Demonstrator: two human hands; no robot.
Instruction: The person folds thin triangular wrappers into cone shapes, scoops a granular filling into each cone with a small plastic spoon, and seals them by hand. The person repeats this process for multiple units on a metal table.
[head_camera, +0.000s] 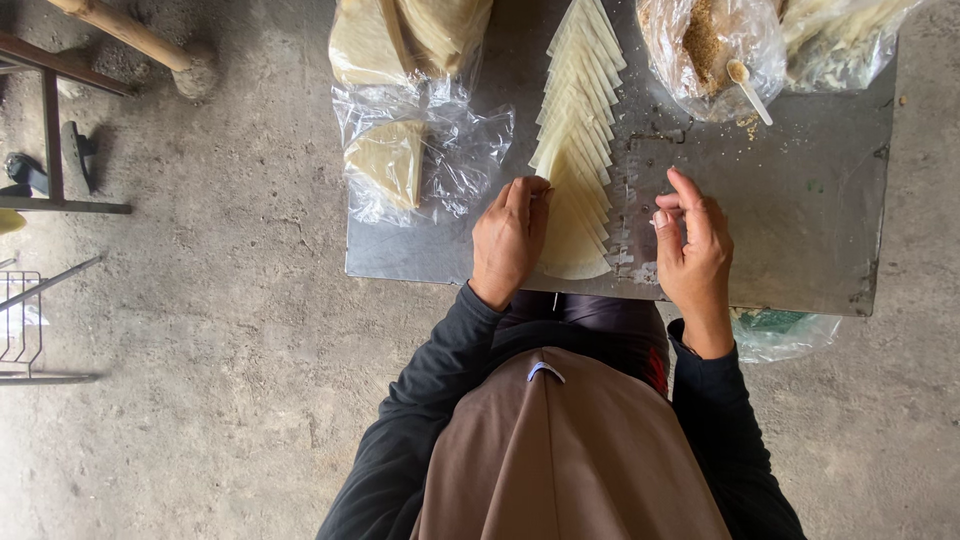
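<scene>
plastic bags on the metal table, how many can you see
4. One open bag with a wrapper piece lies left of the wrapper row, one of stacked wrappers sits above it, one with brown filling and one at top right. More may lie outside the picture.

The table top in the middle of the frame was dull grey metal, scratched and worn. The pale wrappers on it looked thin, smooth and matt, like dough. The bags at the upper left were clear, shiny, crinkly plastic. The spoon looked like plastic. The floor was rough grey concrete. The sleeves were soft dark cloth.
</scene>
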